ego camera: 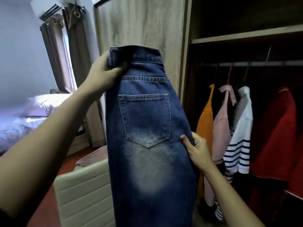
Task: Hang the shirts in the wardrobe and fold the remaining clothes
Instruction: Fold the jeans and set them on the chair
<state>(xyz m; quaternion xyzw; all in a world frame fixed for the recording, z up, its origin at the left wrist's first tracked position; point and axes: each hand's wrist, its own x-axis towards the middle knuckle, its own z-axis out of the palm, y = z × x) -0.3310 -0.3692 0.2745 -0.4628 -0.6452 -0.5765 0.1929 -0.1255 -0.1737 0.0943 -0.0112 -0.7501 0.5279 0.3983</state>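
Dark blue jeans hang upright in front of me, folded lengthwise with a back pocket facing me. My left hand grips the waistband at its left corner. My right hand pinches the right edge of the jeans lower down, near the seat. In the open wardrobe on the right, an orange shirt, a pink shirt, a white shirt with navy stripes and a red garment hang from the rail.
A cream padded chair stands below the jeans with a pinkish cloth behind it. A bed with white bedding is at the left, under a curtained window. The wardrobe's wooden door rises straight ahead.
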